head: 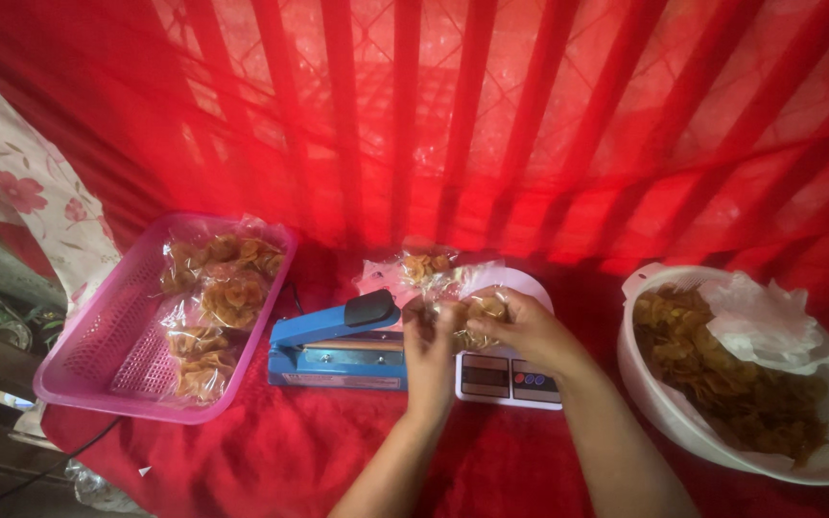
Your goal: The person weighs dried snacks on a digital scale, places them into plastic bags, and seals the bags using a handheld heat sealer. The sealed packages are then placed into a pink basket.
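Observation:
My left hand (428, 353) and my right hand (527, 331) both grip a clear plastic bag of golden fried chips (482, 309), held over a white digital kitchen scale (510, 376). Left of the scale sits a blue heat sealer (338, 347) with a black handle; its arm is lowered. Another clear bag of chips (426, 267) lies just behind my hands. Everything rests on a red cloth (290, 451).
A pink plastic basket (98, 369) at the left holds several sealed chip bags (213, 307). A white colander bowl (664, 403) at the right is full of loose chips with crumpled white paper (760, 321) on top. A red curtain hangs behind. A black cable (40, 470) runs off at the lower left.

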